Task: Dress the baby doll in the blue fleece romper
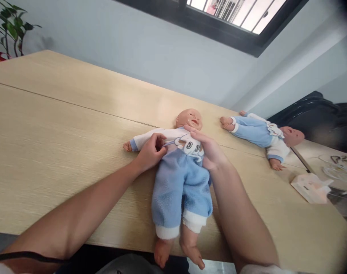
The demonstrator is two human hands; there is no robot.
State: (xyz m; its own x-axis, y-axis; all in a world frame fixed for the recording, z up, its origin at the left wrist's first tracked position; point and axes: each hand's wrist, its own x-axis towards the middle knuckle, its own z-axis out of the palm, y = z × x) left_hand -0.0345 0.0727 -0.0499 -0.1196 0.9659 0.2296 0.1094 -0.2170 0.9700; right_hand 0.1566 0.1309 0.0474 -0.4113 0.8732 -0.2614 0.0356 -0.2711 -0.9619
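Observation:
A baby doll (181, 179) in a white and blue outfit lies face up on the wooden table (76, 152), its feet over the front edge. On its chest is a white animal-face patch (192, 146) with dark eyes. My left hand (153, 150) is closed at the left side of the doll's chest, its thumb and fingers pinching a thin blue cord that runs to the patch. My right hand (209, 148) lies along the right side of the chest, fingers stretched out, the fingertips just below the doll's chin.
A second doll (256, 131) in similar clothes lies at the right back. Beyond it are a black chair (316, 118), a small white box (312, 187) and clear coiled tubing (339, 169). A plant (15, 24) stands at the far left.

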